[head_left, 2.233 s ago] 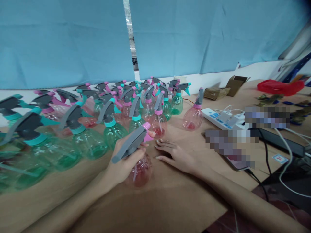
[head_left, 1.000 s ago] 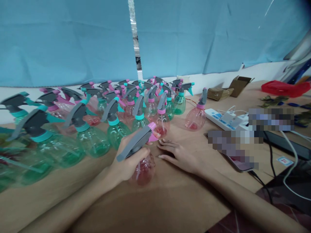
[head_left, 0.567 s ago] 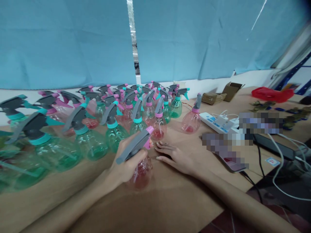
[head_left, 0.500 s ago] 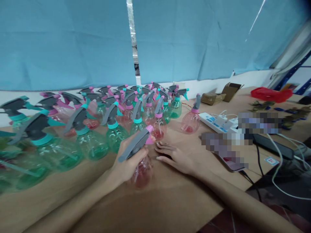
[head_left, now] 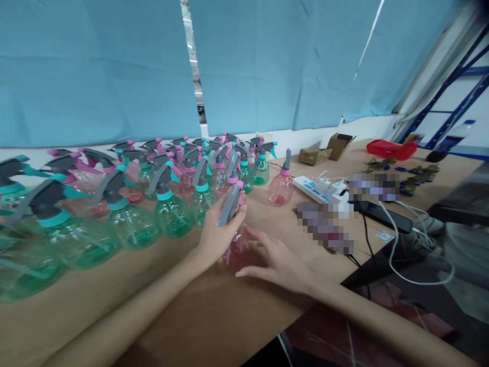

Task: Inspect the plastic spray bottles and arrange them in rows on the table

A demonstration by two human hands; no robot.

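Observation:
A pink-tinted spray bottle (head_left: 230,256) with a grey and pink trigger head stands on or just above the table in front of me. My left hand (head_left: 216,230) is closed round its neck, just under the head. My right hand (head_left: 284,262) is at the bottle's right side, thumb and fingers spread apart. Its fingertips reach the bottle's side; whether they touch it I cannot tell. Close behind are more spray bottles, among them a green one (head_left: 173,216) and another green one (head_left: 204,201). A single pink spray bottle (head_left: 280,189) stands apart to the right.
Rows of green and pink spray bottles fill the table's left and back. A white power strip (head_left: 311,188), a blurred-out flat item (head_left: 324,229), cables and a black device (head_left: 385,214) lie at right. Behind them are an open cardboard box (head_left: 339,147) and a red plastic bag (head_left: 391,149).
My right hand has opened wider, its thumb now apart and lower, beside the held bottle. The left hand's bottle has turned, its nozzle pointing farther away. The view has swung right.

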